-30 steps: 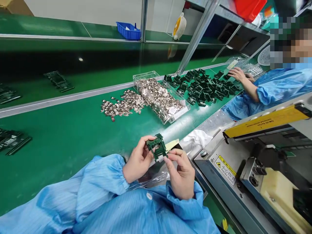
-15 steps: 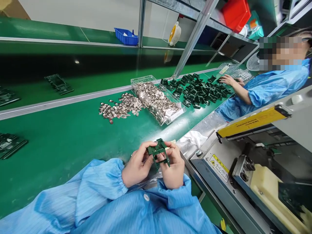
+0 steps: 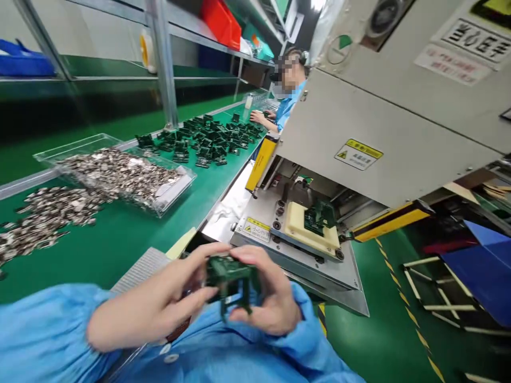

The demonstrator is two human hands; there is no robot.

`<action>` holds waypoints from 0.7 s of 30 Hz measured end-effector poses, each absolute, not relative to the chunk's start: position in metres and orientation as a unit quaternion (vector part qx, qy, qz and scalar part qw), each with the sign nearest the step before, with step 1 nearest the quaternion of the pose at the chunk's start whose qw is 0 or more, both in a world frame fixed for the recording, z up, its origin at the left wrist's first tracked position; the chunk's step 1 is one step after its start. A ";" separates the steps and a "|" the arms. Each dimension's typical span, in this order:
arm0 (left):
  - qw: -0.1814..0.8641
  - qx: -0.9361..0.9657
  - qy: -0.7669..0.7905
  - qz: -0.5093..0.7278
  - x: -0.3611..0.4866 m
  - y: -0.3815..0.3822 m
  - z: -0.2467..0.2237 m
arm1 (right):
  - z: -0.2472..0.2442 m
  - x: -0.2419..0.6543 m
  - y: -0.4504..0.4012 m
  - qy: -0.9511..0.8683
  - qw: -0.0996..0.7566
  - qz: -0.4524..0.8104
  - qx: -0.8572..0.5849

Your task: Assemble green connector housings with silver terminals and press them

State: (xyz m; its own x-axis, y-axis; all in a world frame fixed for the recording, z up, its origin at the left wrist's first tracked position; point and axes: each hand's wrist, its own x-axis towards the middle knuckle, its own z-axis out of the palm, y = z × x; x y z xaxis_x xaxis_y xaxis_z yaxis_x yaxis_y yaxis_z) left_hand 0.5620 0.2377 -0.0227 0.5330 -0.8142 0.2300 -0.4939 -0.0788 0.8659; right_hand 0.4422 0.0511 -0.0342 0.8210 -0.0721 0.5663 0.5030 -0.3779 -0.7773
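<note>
The L hand and the R hand are both holding a dark green plastic frame part just above the front of the blue smock, so each grip is closed on it, with the fingers wrapping its sides and its thin legs pointing down. The part is looking light and stiff, but those thin legs are seeming fragile, so in my judgement it is safer taking hold by the wider top body, not by the legs; its smooth plastic may also be a little slippery for bare fingers. On the green surface, a clear plastic tray is holding many small metal clips, more loose clips are lying beside it, and a crowd of similar green parts is lying further along. To the right, a cream fixture in a machine is carrying a green board, and a co-worker's hand is working at the far end.
</note>
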 end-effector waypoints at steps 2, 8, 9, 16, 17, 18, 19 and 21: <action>0.478 0.653 -0.556 -0.189 0.569 0.189 -0.003 | -0.030 0.402 0.020 -0.022 0.513 -0.320 -0.796; 0.405 0.640 -0.642 -0.123 0.573 0.017 0.021 | -0.028 0.325 -0.076 0.279 0.393 -0.625 -0.614; 0.395 0.649 -0.636 -0.134 0.569 -0.003 0.022 | -0.024 0.324 -0.089 0.286 0.394 -0.611 -0.624; 0.521 0.626 -0.553 -0.174 0.594 0.036 0.029 | 0.010 0.369 -0.144 0.249 0.379 -0.319 -0.832; 0.521 0.637 -0.542 -0.168 0.609 0.058 0.027 | 0.012 0.377 -0.149 0.241 0.370 -0.282 -0.852; 0.508 0.660 -0.530 -0.160 0.627 0.080 0.024 | 0.013 0.385 -0.153 0.234 0.361 -0.252 -0.867; 0.478 0.699 -0.512 -0.143 0.647 0.100 0.020 | 0.013 0.392 -0.156 0.226 0.357 -0.227 -0.878; 0.365 0.810 -0.448 -0.096 0.690 0.128 0.009 | 0.010 0.401 -0.160 0.213 0.352 -0.200 -0.889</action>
